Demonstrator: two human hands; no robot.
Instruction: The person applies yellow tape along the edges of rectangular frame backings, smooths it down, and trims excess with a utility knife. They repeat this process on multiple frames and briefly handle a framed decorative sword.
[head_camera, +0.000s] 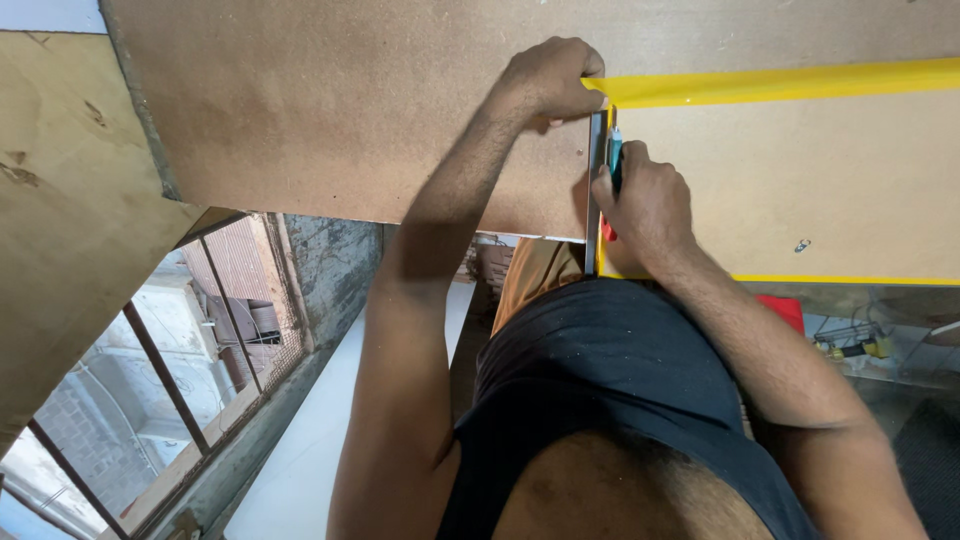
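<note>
Left grip: left hand (548, 80) is curled tight, pinching the end of the yellow edge band (780, 83) at the corner of the board, at about 12 o'clock in the view.
Right grip: right hand (645, 205) is closed in a fist around a utility knife (614, 160), just below the left hand, at about 1 o'clock.
Utility knife: teal body showing above the fist, a red end showing below it; it stands nearly upright along the board's left edge. The blade tip is too small to make out.
Yellow edge band: a glossy strip that runs from the left hand's fingers out toward 3 o'clock, lying along the top edge of the light board.
Light board (800, 180): a pale brown fibreboard panel at 2 o'clock, with yellow trim also along its lower edge (850, 280) and its left edge beside the knife.
Small screw (802, 244): lies on the light board, well apart from both hands.
Dark board (340, 110): a larger brown hardboard sheet from 10 to 12 o'clock, touching the light board's left edge where the two hands meet.
Plywood panel (70, 190): at 9 o'clock, beside the dark board.
Barred window (180, 360): at 8 o'clock, below the plywood, with brick walls seen through it.
Person's body: black sleeveless shirt (620, 380) at 6 o'clock, both forearms reaching up to the board edge.
Red object (785, 308): just below the light board's lower trim, at 4 o'clock, partly hidden by the right forearm.
</note>
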